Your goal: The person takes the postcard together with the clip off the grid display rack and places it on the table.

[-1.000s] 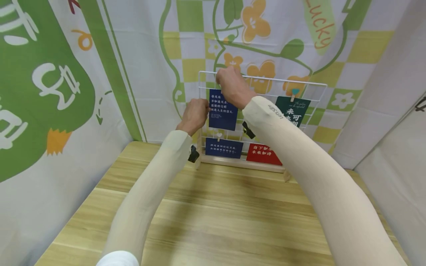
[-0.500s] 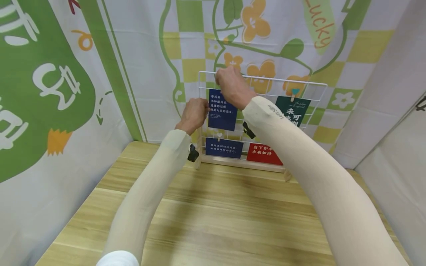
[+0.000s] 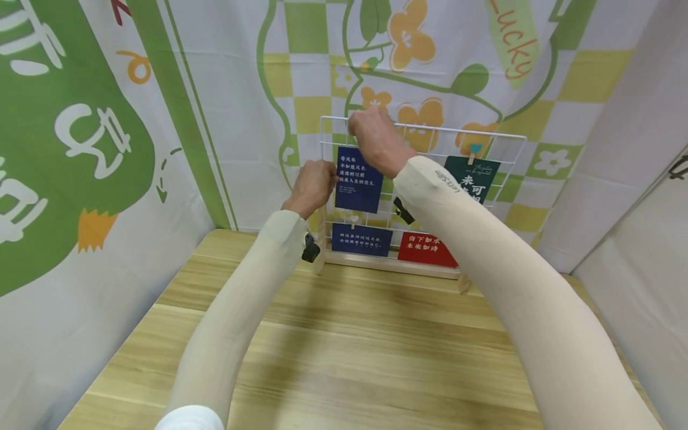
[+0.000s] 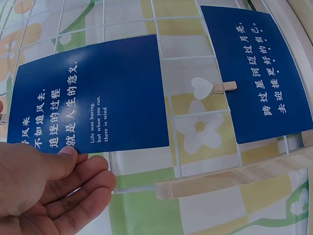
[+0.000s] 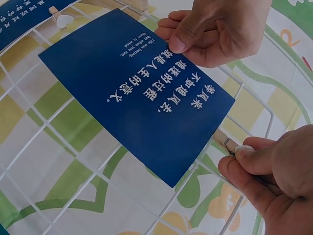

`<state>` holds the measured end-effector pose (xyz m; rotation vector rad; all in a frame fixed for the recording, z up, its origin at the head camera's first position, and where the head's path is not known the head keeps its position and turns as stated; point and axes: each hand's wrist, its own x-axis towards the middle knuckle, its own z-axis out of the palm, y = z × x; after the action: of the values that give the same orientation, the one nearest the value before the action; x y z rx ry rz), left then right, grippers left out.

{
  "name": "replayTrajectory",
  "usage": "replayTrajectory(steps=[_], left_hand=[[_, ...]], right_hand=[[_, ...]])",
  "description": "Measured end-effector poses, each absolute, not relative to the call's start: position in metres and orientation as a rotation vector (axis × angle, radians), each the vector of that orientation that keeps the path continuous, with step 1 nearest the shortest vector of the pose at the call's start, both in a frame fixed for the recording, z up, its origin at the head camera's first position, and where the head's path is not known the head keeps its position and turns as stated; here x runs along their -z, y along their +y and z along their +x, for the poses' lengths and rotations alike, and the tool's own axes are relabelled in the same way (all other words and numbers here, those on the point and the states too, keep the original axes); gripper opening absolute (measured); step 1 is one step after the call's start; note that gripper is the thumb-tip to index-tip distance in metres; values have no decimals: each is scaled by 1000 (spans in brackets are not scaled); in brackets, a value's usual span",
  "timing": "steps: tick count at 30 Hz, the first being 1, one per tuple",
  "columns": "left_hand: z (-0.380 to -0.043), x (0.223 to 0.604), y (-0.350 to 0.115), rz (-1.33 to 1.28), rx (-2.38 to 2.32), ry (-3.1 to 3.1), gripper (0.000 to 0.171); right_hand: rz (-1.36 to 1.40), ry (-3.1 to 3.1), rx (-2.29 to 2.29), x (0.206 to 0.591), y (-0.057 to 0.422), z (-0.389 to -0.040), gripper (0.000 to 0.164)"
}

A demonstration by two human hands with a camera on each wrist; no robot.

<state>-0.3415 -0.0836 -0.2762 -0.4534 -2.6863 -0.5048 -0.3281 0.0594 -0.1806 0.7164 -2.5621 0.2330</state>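
Observation:
An upright blue card with white lettering lies against a white wire grid. My left hand pinches its left edge, thumb on the printed face and fingers behind, as the left wrist view shows. At the card's top edge my right hand pinches a small wooden clothespin between thumb and fingers; a bit of its white ornament shows under the thumb. In the head view the right hand hides this clothespin and the card's top right corner.
Below hangs a second blue card, held by a white-heart clothespin. A red card and a green card hang at the right, partly behind the right sleeve. The grid's wooden base stands at the table's back, before a patterned curtain.
The upper blue card has slipped very slightly lower along with the left hand. The right hand stays at the card's top edge.

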Motion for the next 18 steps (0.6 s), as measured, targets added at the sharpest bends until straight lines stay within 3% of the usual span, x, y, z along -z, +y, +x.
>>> replayTrajectory(steps=[18], left_hand=[[-340,278,-85,-433,538,-2705,17]], right_hand=[[717,-2587,-206,178,62,-325,35]])
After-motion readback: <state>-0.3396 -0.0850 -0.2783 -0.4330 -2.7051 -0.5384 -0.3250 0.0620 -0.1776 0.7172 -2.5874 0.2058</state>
